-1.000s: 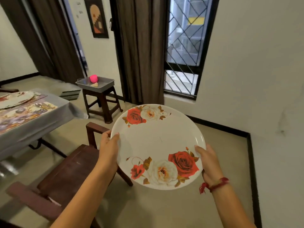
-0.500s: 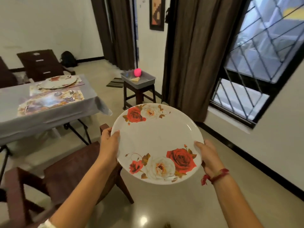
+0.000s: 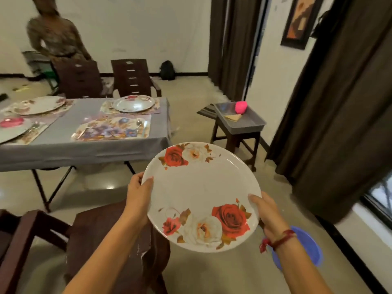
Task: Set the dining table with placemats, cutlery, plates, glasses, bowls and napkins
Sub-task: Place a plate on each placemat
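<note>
From the head camera, the grey tray (image 3: 251, 125) stands on a dark wooden stool (image 3: 233, 141) near the curtain. In it there is a pink cup-like thing (image 3: 241, 107) and beside it a flat tan folded piece (image 3: 233, 117); I cannot tell what material the piece is.

You hold the rose plate (image 3: 201, 194) in front of you, in the air above the floor and a dark chair (image 3: 106, 240), well apart from the table (image 3: 84, 151). Your left hand (image 3: 139, 196) grips its left rim with the thumb on the upper face. Your right hand (image 3: 268, 213) grips the right rim in the same way. The plate is round, so it has no long axis. Its face is tilted toward you, the large rose group lies at the near edge and the smaller group at the far edge.

On the table, one flower placemat (image 3: 110, 129) carries only a spoon (image 3: 139, 123) and a fork (image 3: 83, 131). Behind it a second plate (image 3: 134, 103) sits on its own mat, and a third plate (image 3: 39, 105) lies farther left.

The fingers of both hands are hidden under the plate. A fourth plate (image 3: 10, 128) is cut off by the left edge. A blue round thing (image 3: 305, 249) shows partly behind your right wrist; I cannot say what it is. A person (image 3: 55, 37) behind the table is blurred.
</note>
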{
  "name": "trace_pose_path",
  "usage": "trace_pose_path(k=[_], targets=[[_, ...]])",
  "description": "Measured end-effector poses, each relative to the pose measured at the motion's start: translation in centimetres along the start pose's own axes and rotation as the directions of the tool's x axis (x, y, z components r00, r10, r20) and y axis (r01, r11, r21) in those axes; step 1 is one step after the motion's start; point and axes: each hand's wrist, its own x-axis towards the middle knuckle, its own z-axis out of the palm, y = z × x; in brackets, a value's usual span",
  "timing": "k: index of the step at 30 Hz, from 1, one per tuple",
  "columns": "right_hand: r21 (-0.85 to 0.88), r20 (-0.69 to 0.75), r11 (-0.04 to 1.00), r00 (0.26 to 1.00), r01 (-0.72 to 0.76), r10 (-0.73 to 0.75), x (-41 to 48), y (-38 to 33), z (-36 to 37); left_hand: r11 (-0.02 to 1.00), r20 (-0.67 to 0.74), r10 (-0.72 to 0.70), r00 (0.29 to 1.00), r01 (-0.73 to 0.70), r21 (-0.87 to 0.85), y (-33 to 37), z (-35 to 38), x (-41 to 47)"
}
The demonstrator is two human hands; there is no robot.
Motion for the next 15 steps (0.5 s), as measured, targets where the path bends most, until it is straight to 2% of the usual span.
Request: trace_pose_path(k=[1, 2, 7, 15], targets=[[0.001, 0.008, 1.000, 1.000, -0.009, 0.009, 0.2, -0.1, 0.3, 1.000, -0.006, -0.001, 1.000, 0.001, 0.007, 0.2, -0.1, 0.2], [-0.016, 0.072, 1.000, 0.997, -0.015, 0.016, 4.0, -0.8, 1.3, 1.000, -0.058, -0.006, 0.998, 0.006, 0.004, 0.2, 1.1, 2.5], [-0.094, 0.217, 0.996, 0.976, 0.012, 0.009, 15.4, -4.1, 4.1, 1.000, -0.213, -0.010, 0.977, 0.010, 0.001, 0.3, 5.3, 9.6], [-0.239, 0.445, 0.968, 0.895, 0.078, 0.038, 30.9, -9.7, 11.0, 0.997, -0.440, -0.077, 0.895, 0.065, -0.043, 0.9, 9.4, 19.8]])
